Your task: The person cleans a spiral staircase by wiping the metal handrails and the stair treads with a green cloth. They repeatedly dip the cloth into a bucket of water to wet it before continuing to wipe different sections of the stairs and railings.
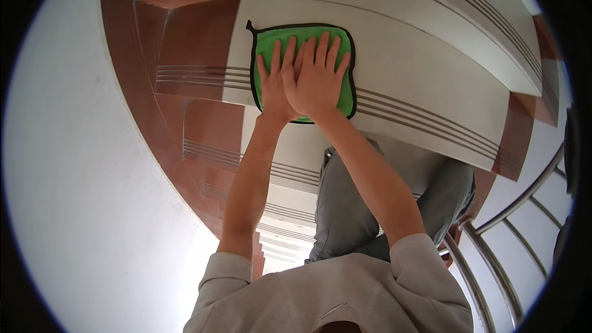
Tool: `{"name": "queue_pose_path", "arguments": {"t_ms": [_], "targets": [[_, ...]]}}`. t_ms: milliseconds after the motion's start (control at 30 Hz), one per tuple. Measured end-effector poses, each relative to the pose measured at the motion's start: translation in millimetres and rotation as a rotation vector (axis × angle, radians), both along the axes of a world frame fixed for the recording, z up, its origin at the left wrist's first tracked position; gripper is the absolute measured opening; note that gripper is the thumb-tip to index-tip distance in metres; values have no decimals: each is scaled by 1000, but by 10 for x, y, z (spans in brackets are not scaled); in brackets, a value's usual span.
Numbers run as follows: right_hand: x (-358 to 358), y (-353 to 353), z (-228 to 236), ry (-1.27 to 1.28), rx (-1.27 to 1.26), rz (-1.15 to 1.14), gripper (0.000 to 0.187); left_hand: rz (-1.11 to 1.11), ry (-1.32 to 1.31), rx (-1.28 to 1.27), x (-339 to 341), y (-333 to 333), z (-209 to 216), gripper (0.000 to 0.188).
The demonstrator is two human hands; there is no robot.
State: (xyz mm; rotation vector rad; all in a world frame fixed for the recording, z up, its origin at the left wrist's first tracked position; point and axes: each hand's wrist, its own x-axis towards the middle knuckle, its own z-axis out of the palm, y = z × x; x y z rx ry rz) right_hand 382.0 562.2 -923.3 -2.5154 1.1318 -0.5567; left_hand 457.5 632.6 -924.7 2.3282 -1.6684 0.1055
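Black-trimmed green cleaning cloth (266,42) lies flat beneath my palms on a pale stair tread (425,80), covering part of the grooved nosing (431,124). My left hand (279,89) and right hand (317,83) press down together, the right thumb lapped over the left hand; both are spread with fingers extended, bearing on the fabric without clutching it. I judge the step in hand to be wiping the tread, and the next move to call for even pressure as the cloth slides along the grooves. My widest open room runs rightward along the tread to its far red-brown border (515,132), with the steel railing (489,266) beyond. Leftward, the near red-brown tile (197,37) begins just past the cloth; ahead, the riser (394,3) limits my reach. Whether the near hem overhangs the tread's front edge, I cannot tell
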Motion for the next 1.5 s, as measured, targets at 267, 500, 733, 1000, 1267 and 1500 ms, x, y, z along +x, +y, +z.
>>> {"name": "queue_pose_path", "arguments": {"t_ms": [267, 500, 733, 1000, 1267, 1500], "targets": [[1348, -67, -57, -114, -4, 195, 70, 234, -88, 80, 1143, 110, -102, 105], [2265, -102, -42, -81, 26, 457, 67, 384, -108, 86, 1924, 205, -146, 108], [2910, -44, -46, -56, 28, 651, 62, 490, -86, 75, 2481, 295, -135, 106], [3347, 67, 4, 44, -10, 682, 67, 523, -51, 176, 2890, 397, -89, 106], [3214, 48, -114, -110, -107, 708, 59, 622, -154, 408, 2697, 358, 10, 106], [2879, 174, 44, 42, -18, 740, 64, 644, -116, 281, 2371, 498, -29, 118]]}}
